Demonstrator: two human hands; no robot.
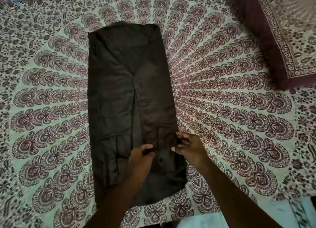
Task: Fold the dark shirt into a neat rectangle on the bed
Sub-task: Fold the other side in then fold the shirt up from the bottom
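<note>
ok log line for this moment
dark shirt: long strip on bed | left hand: pinches shirt | right hand: at its edge, grip unclear

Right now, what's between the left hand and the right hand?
Only the dark fabric of the shirt lies between the left hand and the right hand. One button sits on it just below the gap. The head view shows this.

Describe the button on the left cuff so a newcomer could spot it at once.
Find the dark shirt lying lengthwise on the patterned bedspread. At its near end, left of the left hand, a folded-in cuff carries the small black button. The other button sits further right, between that hand and the right hand.
</note>
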